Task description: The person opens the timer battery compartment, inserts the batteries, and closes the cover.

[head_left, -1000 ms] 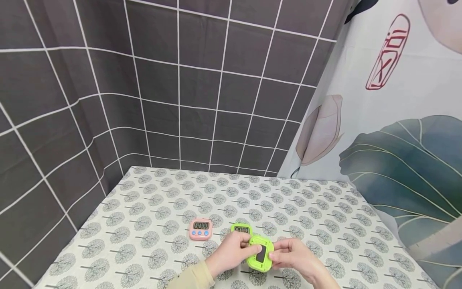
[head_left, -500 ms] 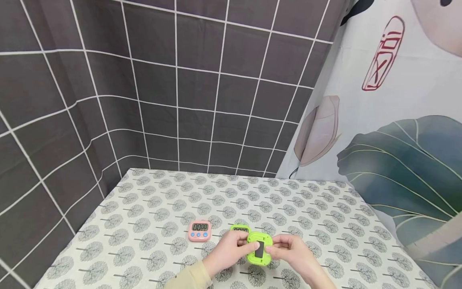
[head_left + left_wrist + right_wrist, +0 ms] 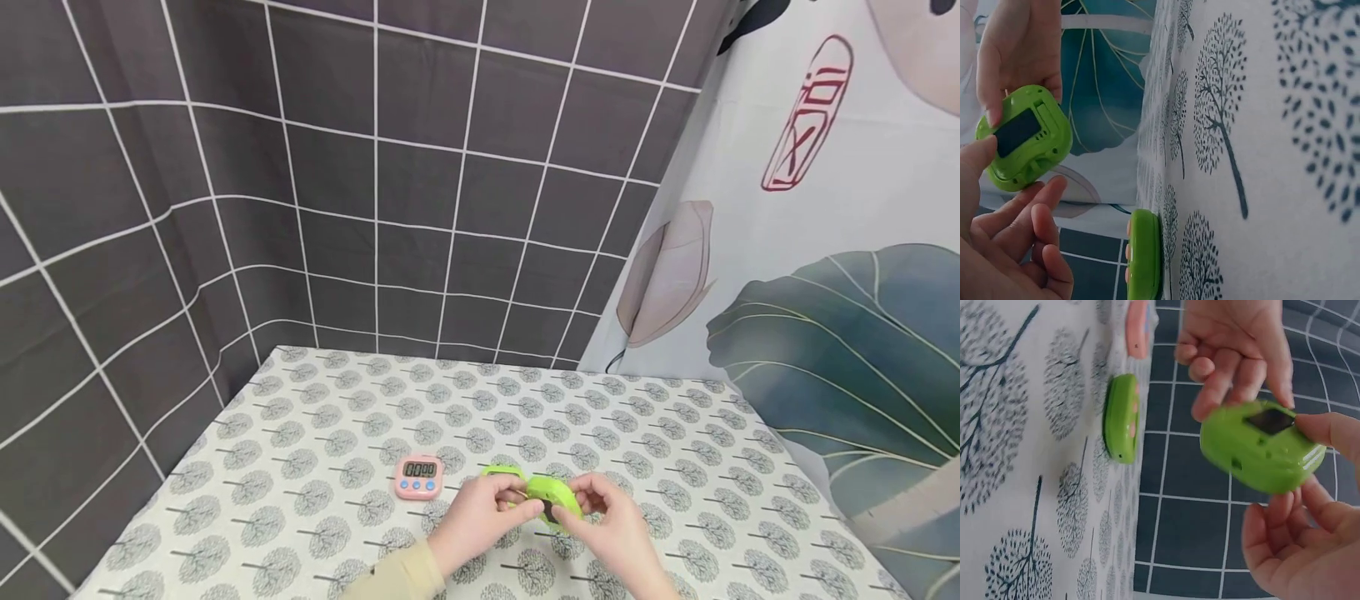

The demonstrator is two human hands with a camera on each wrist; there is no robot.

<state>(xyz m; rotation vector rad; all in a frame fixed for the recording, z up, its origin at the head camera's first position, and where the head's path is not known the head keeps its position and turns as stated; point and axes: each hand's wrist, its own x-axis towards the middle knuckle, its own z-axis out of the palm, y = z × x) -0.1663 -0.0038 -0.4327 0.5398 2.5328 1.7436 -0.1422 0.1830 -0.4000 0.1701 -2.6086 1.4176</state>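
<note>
Both hands hold a green digital timer (image 3: pixel 553 492) above the table, its back with a dark rectangular strip (image 3: pixel 1017 132) showing in the left wrist view. My left hand (image 3: pixel 480 518) pinches it at one side, thumb on the back and fingertips at the edge. From the opposite side my right hand (image 3: pixel 617 527) grips it, its thumb near the strip and its fingers on the other face. A second green timer (image 3: pixel 1121 419) lies on the cloth just behind the left fingers. Left of that is a pink timer (image 3: pixel 418 478) with blue buttons, face up, reading zeros.
A white cloth with a tree print (image 3: pixel 345 417) covers the table. Dark curtain with white grid lines (image 3: pixel 420 183) hangs behind and at the left. At the right hangs a pale curtain with a large leaf print (image 3: pixel 847 333).
The held timer has tipped so that its green edge faces up in the head view, where its back was facing the camera. Both hands keep hold of it; the resting timers stay put.
</note>
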